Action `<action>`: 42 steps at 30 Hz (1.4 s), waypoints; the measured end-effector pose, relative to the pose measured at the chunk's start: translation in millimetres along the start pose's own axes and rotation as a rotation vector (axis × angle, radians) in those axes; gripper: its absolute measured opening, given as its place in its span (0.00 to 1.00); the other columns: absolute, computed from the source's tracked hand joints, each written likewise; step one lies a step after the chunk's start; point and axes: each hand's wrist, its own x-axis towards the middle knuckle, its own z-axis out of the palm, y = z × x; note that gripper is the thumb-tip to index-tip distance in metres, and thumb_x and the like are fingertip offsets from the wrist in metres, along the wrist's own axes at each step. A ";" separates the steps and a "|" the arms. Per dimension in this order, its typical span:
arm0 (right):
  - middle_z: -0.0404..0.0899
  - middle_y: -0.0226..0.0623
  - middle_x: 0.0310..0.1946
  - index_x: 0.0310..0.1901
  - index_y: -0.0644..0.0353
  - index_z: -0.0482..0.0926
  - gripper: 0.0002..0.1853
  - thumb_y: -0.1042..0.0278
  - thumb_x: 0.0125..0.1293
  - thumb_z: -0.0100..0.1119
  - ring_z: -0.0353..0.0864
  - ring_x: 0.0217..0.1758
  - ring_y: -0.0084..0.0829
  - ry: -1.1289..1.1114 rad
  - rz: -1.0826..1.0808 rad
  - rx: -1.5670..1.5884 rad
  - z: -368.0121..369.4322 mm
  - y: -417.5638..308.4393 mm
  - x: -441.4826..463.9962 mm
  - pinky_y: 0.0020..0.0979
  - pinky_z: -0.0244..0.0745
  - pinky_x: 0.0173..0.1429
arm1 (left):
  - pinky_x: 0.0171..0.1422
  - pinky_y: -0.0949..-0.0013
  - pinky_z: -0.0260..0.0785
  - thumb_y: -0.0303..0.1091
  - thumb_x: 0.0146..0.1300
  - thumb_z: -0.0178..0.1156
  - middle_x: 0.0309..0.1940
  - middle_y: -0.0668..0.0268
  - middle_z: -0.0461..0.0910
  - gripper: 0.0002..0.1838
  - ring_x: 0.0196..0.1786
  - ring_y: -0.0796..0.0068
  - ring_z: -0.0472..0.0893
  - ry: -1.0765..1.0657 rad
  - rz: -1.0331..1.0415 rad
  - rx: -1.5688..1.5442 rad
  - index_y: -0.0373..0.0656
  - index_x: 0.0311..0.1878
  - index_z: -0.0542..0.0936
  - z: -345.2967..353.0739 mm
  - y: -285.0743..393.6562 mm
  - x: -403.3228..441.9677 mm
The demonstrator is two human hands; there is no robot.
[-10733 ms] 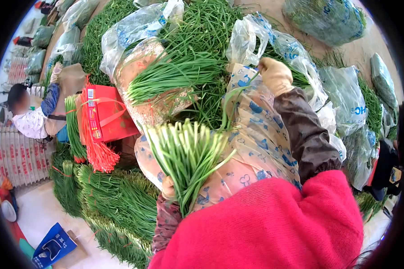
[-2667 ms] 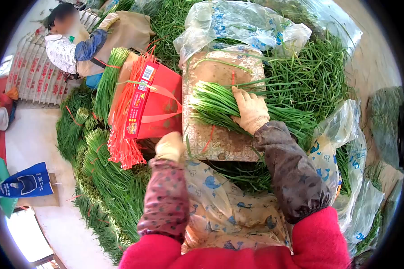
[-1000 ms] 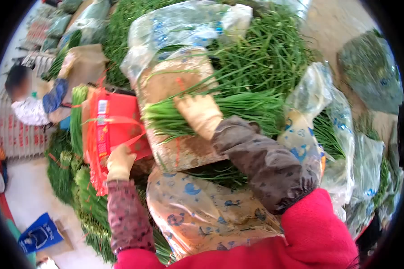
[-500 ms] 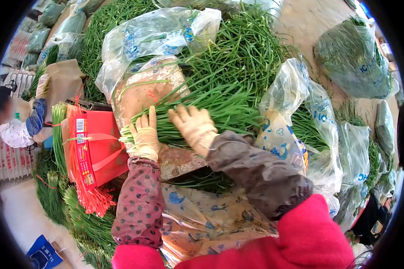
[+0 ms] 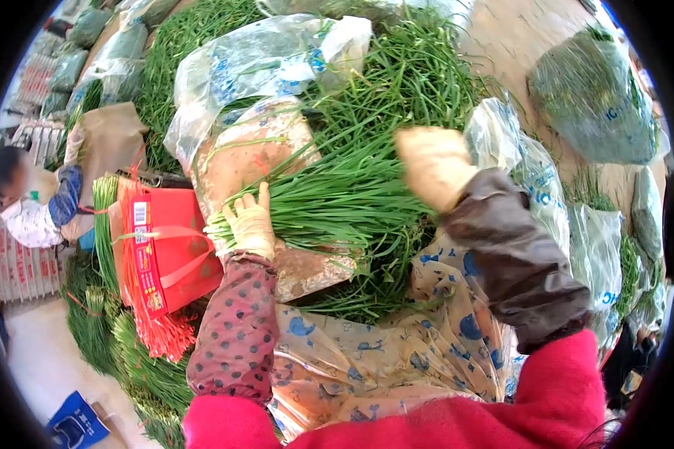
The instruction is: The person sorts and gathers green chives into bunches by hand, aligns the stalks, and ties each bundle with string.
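My left hand, in a pale glove, lies with its fingers spread on the cut-end side of a bunch of long green stalks. The bunch rests across a worn, stained board, its leaves fanned out to the right. My right hand, also gloved, is raised near the leaf tips at the right and smeared by motion; its fingers cannot be made out. Left of the board stands a red box with orange-red ties hanging over its side.
Loose green stalks heap behind the board beside a clear plastic bag. Tied bundles lie at lower left. Filled bags stand at right. Another person sits at far left. A patterned plastic sheet covers my lap.
My left hand has moved from the ties by the red box onto the bunch. My right hand has left the bunch and moved right, and the leaves are spread wider.
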 end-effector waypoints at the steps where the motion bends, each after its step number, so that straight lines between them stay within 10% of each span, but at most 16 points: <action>1: 0.81 0.44 0.33 0.39 0.61 0.78 0.12 0.77 0.50 0.58 0.84 0.37 0.41 0.207 -0.100 0.214 14.9 -18.6 8.3 0.38 0.81 0.39 | 0.68 0.41 0.53 0.31 0.62 0.51 0.48 0.62 0.72 0.32 0.55 0.61 0.71 -0.026 -0.008 0.015 0.62 0.71 0.61 -2.5 -1.6 0.8; 4: 0.81 0.41 0.37 0.45 0.61 0.76 0.18 0.76 0.49 0.60 0.84 0.38 0.38 0.256 -0.285 0.298 36.3 -96.5 24.5 0.39 0.80 0.34 | 0.71 0.44 0.51 0.31 0.59 0.54 0.57 0.59 0.70 0.35 0.62 0.56 0.69 -0.098 0.023 0.034 0.60 0.72 0.60 -3.7 -10.3 3.2; 7: 0.59 0.39 0.70 0.72 0.49 0.57 0.49 0.52 0.47 0.70 0.63 0.67 0.41 -0.062 -0.141 0.262 57.2 -142.0 38.3 0.49 0.65 0.58 | 0.73 0.45 0.48 0.36 0.49 0.68 0.71 0.61 0.58 0.49 0.71 0.56 0.61 -0.143 -0.005 0.013 0.58 0.74 0.53 -3.5 -11.7 3.2; 11: 0.56 0.34 0.72 0.73 0.46 0.54 0.63 0.42 0.32 0.79 0.58 0.69 0.38 -0.031 -0.218 0.353 75.3 -128.5 43.4 0.46 0.64 0.59 | 0.74 0.49 0.47 0.41 0.23 0.82 0.72 0.66 0.55 0.73 0.71 0.59 0.60 -0.342 -0.011 -0.068 0.59 0.76 0.44 -28.2 -5.6 9.2; 14: 0.59 0.38 0.70 0.71 0.47 0.59 0.57 0.46 0.37 0.78 0.65 0.68 0.39 0.097 -0.231 0.396 78.6 -106.2 48.0 0.45 0.69 0.59 | 0.74 0.51 0.47 0.40 0.14 0.84 0.72 0.67 0.56 0.80 0.70 0.60 0.60 -0.301 -0.009 -0.137 0.60 0.76 0.43 -3.1 -19.6 17.8; 17: 0.81 0.42 0.46 0.56 0.55 0.76 0.32 0.55 0.48 0.70 0.82 0.50 0.42 -0.255 -0.285 0.505 0.6 -50.7 20.1 0.40 0.79 0.52 | 0.75 0.51 0.46 0.41 0.11 0.85 0.71 0.67 0.57 0.82 0.70 0.60 0.60 -0.326 -0.005 -0.100 0.59 0.76 0.42 -23.8 -9.3 15.9; 21: 0.83 0.41 0.43 0.53 0.57 0.77 0.22 0.56 0.58 0.60 0.83 0.47 0.39 0.146 -0.068 0.811 20.9 41.6 -56.3 0.36 0.78 0.49 | 0.75 0.51 0.46 0.46 0.10 0.85 0.71 0.66 0.58 0.83 0.71 0.60 0.59 -0.378 -0.042 -0.071 0.59 0.76 0.42 -31.6 -6.3 15.9; 24: 0.83 0.34 0.33 0.47 0.60 0.80 0.19 0.52 0.65 0.59 0.81 0.34 0.23 0.114 0.343 1.192 93.9 102.1 -121.4 0.28 0.76 0.41 | 0.75 0.51 0.45 0.46 0.11 0.85 0.72 0.64 0.57 0.83 0.71 0.60 0.59 -0.374 -0.060 -0.013 0.59 0.76 0.42 -28.2 -7.6 15.5; 30: 0.83 0.33 0.30 0.50 0.59 0.79 0.15 0.63 0.65 0.59 0.79 0.22 0.23 -0.241 0.977 1.641 262.3 190.2 -209.9 0.27 0.74 0.22 | 0.76 0.57 0.50 0.39 0.12 0.85 0.72 0.62 0.57 0.81 0.72 0.58 0.59 -0.357 -0.057 -0.135 0.55 0.76 0.43 -33.6 -6.0 14.4; 34: 0.80 0.34 0.28 0.45 0.58 0.80 0.14 0.75 0.56 0.64 0.78 0.22 0.29 0.153 1.005 1.559 218.1 301.0 -227.1 0.30 0.73 0.22 | 0.74 0.60 0.56 0.32 0.10 0.84 0.71 0.61 0.58 0.79 0.70 0.56 0.61 -0.309 -0.035 -0.209 0.54 0.75 0.47 -21.0 -16.3 16.2; 36: 0.80 0.37 0.36 0.43 0.56 0.80 0.11 0.74 0.58 0.63 0.80 0.32 0.31 0.510 0.539 0.471 180.6 375.7 -227.5 0.31 0.78 0.33 | 0.72 0.60 0.59 0.31 0.10 0.84 0.70 0.61 0.60 0.79 0.69 0.55 0.64 -0.299 -0.047 -0.263 0.55 0.75 0.48 -13.2 -21.1 18.4; 39: 0.78 0.38 0.45 0.48 0.59 0.75 0.12 0.77 0.64 0.58 0.82 0.42 0.35 1.180 0.888 1.844 156.8 421.5 -230.4 0.35 0.83 0.43 | 0.72 0.60 0.59 0.31 0.10 0.84 0.69 0.61 0.61 0.79 0.68 0.55 0.64 -0.306 -0.066 -0.232 0.56 0.75 0.48 -15.4 -19.9 19.8; 42: 0.77 0.41 0.49 0.53 0.62 0.72 0.13 0.77 0.67 0.53 0.83 0.46 0.33 1.100 0.959 1.556 152.8 413.7 -226.9 0.31 0.84 0.43 | 0.72 0.60 0.59 0.31 0.10 0.83 0.69 0.61 0.62 0.79 0.68 0.55 0.64 -0.319 -0.079 -0.206 0.56 0.75 0.48 -18.3 -20.1 20.7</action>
